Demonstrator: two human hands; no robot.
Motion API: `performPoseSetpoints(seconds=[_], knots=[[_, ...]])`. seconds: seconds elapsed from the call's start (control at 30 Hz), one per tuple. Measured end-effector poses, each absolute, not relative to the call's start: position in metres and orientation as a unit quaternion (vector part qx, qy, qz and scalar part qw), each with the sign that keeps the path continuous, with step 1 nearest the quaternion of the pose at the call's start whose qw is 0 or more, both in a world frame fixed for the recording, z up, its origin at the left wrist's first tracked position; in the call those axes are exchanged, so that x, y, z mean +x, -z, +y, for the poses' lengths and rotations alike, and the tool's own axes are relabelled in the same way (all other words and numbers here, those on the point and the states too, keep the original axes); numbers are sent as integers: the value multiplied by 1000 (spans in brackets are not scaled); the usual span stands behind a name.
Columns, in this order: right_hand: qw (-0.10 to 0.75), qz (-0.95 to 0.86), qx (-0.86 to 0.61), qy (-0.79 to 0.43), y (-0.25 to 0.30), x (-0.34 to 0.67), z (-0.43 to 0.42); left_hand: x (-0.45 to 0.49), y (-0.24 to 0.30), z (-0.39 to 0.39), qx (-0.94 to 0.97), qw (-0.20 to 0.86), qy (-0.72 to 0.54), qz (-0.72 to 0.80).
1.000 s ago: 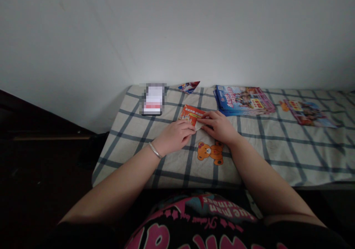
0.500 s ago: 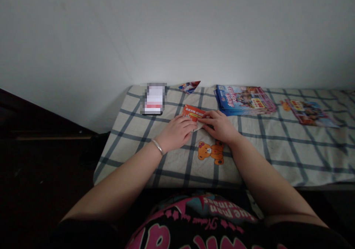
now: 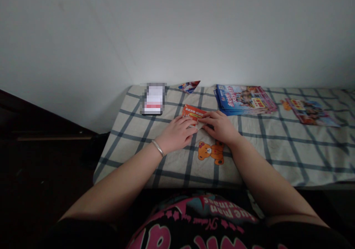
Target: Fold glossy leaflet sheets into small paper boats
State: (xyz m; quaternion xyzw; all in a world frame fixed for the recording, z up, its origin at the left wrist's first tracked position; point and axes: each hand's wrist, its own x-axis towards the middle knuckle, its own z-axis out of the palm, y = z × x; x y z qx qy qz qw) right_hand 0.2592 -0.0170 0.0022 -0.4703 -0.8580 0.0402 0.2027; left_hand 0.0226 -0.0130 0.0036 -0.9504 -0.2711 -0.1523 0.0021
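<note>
A small orange-red folded flyer [image 3: 195, 111] with white printing lies on the checked cloth, its pale underside showing at the near edge. My left hand [image 3: 179, 132], with a silver bangle at the wrist, grips its near left part, fingers over the top and thumb along the near edge. At the flyer's right end, the fingers and thumb of my right hand [image 3: 219, 127] are closed on the paper. The fingers of both hands nearly meet and cover much of the flyer's lower half. Just nearer to me is a printed orange bear [image 3: 210, 152] on the cloth.
A phone [image 3: 153, 100] with a blurred screen lies at the back left. Beside it, near the wall, is a folded triangular paper piece [image 3: 189, 86]. A stack of colourful flyers [image 3: 244, 100] lies at the back right, with another flyer [image 3: 312, 112] farther right. The cloth [image 3: 133, 141] covers the surface up to the wall.
My left fingers have shifted very slightly along the flyer's near edge. The right hand and the other things look the same.
</note>
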Motion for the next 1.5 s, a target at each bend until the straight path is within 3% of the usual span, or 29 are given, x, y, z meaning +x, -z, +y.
performPoseSetpoints(seconds=[0.2, 0.47, 0.9, 1.5], knots=[[236, -861, -451, 3, -6, 259, -23, 25, -7, -17, -948, 7, 148, -283], [159, -897, -411, -8, -13, 257, -30, 25, -7, -17, -947, 2, 153, -283], [179, -879, -440, -32, -16, 261, -27, 23, -2, -15, -948, 0, 151, -279], [117, -832, -542, -21, -30, 274, -30, 18, -7, -14, -954, -15, 127, -272]])
